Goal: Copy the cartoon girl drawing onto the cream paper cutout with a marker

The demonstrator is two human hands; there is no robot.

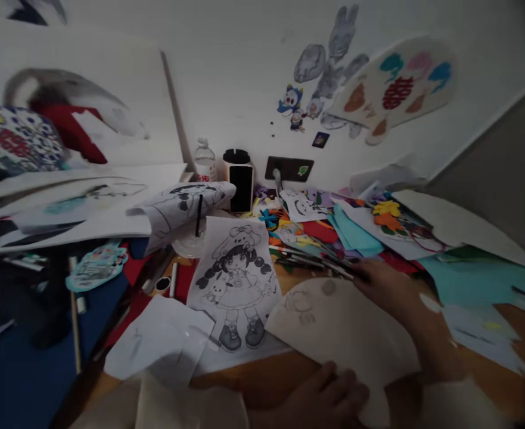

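Observation:
A cream fan-shaped board (349, 322) with faint pencil marks at its upper left lies tilted on the wooden table in front of me. My left hand (327, 396) is at its lower edge near the handle, fingers curled against it. Beyond the board, my right hand (373, 281) reaches to the near ends of a bunch of brushes and pens (316, 259). Its fingers are dark and blurred, so whether one is gripped does not show. Left of the board lies a black-and-white drawing of a girl with braids (235, 286).
Cut white paper (159, 339) lies at the near left. A clear plastic cup (190, 241) with a dark stick stands behind, near a bottle (205, 161) and a black-fronted box (241, 187). Coloured scraps cover the back; turquoise sheets (472, 280) lie right. A painted fan (396, 86) hangs on the wall.

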